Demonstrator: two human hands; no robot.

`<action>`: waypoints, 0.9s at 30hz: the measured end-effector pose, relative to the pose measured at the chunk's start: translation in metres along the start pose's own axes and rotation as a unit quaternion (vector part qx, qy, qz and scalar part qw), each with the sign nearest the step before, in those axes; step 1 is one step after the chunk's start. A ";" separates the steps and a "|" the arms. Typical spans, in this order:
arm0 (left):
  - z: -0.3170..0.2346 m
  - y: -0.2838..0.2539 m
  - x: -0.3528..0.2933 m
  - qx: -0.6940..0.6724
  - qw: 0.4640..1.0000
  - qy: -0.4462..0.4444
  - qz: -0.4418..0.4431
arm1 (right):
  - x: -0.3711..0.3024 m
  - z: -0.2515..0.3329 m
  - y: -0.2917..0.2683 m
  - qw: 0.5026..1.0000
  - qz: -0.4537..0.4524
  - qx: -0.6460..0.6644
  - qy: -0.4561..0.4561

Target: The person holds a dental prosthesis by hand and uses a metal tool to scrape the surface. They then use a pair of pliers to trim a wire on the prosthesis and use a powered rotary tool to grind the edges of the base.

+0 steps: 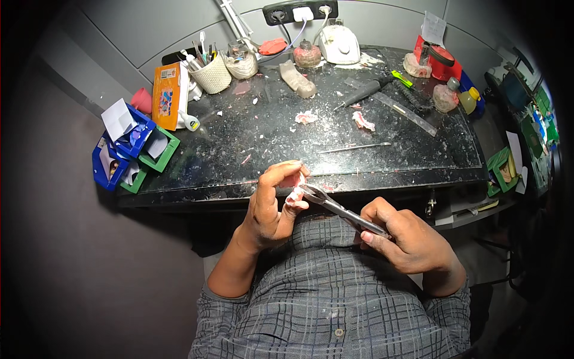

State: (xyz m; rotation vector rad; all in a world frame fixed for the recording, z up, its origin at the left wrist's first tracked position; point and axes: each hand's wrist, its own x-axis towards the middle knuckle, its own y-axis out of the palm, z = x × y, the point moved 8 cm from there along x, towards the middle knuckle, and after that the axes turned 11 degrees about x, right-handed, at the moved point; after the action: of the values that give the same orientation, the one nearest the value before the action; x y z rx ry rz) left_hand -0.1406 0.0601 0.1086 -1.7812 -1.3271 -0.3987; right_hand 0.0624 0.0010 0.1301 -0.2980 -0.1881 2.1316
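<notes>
Left hand [269,206] has fingers and thumb curled narrow around a small pink-and-white piece [295,197], dental-looking from where I'm standing, held up just in front of the black workbench [215,149]. Right hand [412,239] is wrapped round the handles of metal pliers [342,210]; tips are at the piece, can't tell if they're biting. Piece should be light; I'd guess pink stiff, white chalky and brittle, dusty more than slippery. Grip the thickest part, back it up behind the tips, don't squeeze thin edges. On the workbench: similar fragments [306,118], slim metal hand tool [357,147], black handpiece [366,91].
</notes>
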 end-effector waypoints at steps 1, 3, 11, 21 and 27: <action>-0.001 -0.001 0.000 0.011 1.000 0.002 -0.004 | 0.000 0.000 0.000 1.000 -0.003 0.000 -0.005; -0.003 -0.002 0.002 0.034 0.999 0.005 -0.013 | 0.001 -0.002 0.000 1.000 -0.009 0.005 -0.012; -0.002 0.001 -0.001 0.050 0.999 -0.022 0.004 | 0.004 -0.005 0.001 1.000 -0.002 -0.006 0.025; 0.038 -0.015 0.002 -0.386 0.892 -0.205 -0.116 | -0.002 -0.009 -0.009 0.999 -0.001 0.040 -0.018; 0.053 0.003 -0.011 -0.635 0.728 -0.229 -0.123 | 0.005 -0.020 0.014 0.970 0.040 0.240 -0.023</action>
State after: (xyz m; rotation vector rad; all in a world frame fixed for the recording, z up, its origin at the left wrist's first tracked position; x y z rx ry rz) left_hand -0.1540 0.0949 0.0690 -2.9511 -1.8237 -1.3282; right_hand 0.0539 -0.0018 0.1064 0.0294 0.3166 2.1870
